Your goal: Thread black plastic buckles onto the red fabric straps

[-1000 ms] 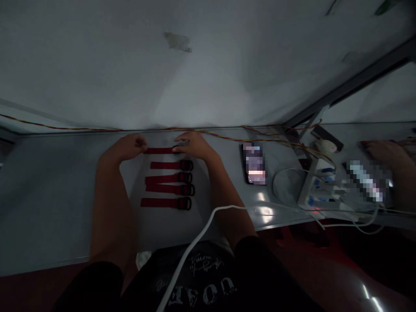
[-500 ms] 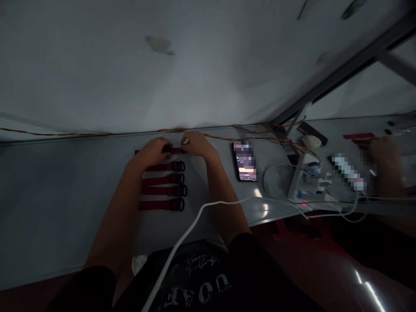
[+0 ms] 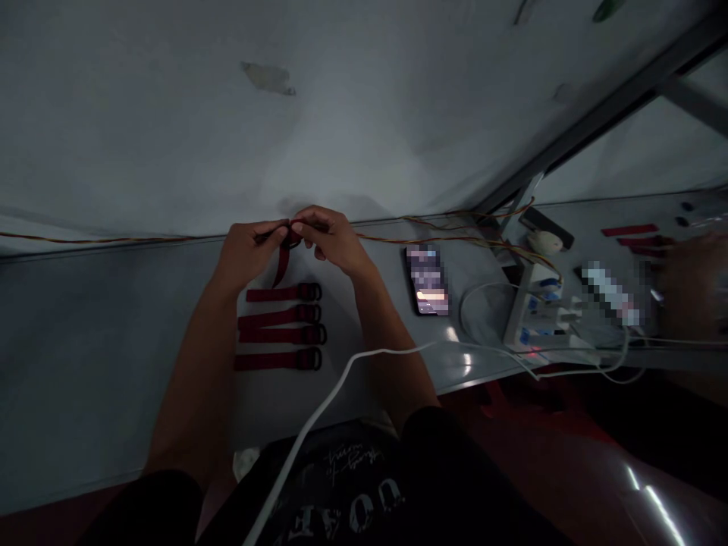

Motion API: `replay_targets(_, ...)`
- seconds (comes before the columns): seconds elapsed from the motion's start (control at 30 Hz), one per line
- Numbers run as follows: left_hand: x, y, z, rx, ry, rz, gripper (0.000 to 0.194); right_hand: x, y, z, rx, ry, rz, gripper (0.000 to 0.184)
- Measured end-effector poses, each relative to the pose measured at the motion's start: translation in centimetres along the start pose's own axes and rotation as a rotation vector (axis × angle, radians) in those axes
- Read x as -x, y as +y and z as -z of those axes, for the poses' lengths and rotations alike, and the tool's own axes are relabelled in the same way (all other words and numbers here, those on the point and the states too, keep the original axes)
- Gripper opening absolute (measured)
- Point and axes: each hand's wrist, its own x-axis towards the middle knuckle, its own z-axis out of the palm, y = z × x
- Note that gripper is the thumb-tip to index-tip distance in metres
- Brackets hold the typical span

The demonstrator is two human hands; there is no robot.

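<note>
Both my hands are lifted off the grey table (image 3: 85,341), close together, pinching one end of a red strap (image 3: 283,262). My left hand (image 3: 250,246) grips it from the left and my right hand (image 3: 327,239) from the right; the rest of the strap hangs down between them. Its ring end is hidden in my fingers. Below them several more red straps with black rings (image 3: 281,326) lie flat in a row on the table, rings to the right.
A phone (image 3: 428,279) lies right of my right arm. A white power strip (image 3: 540,315) with plugs and white cables sits further right. Another person's hand (image 3: 691,280) works at the far right near more red straps (image 3: 629,230). A twisted wire (image 3: 114,239) runs along the wall. A white cable (image 3: 318,425) crosses my lap.
The top strap lay flat, held at both ends. My left hand slid right to meet my right hand, and both have lifted one end so the strap hangs.
</note>
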Motion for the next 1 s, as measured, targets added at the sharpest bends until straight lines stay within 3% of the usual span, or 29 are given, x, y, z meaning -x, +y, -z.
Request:
replay_targets(0.1,-0.1,0.3,-1.1,0.187,0.124,0.033,0.030,-0.3,0.2,-1.3,-0.109,0.121,-0.081,0.045)
replay_targets(0.23,-0.2,0.5,-1.8,0.330,0.138,0.022,0.035,-0.5,0.3,-1.6,-0.198,0.183,-0.129,0.046)
replay_targets(0.4,0.0,0.9,-1.3,0.243,0.164,-0.062,0.027,-0.5,-0.2,-0.8,-0.262,0.143,-0.157,0.039)
replay_targets(0.7,0.5,1.5,-0.5,-0.066,0.114,-0.181,0.018,-0.2,-0.5,-0.6,-0.265,0.159,-0.229,0.044)
replay_targets(1.0,0.4,2.0,-1.5,-0.052,0.227,-0.249,0.009,-0.4,-0.2,-1.3,-0.371,0.176,-0.195,0.044)
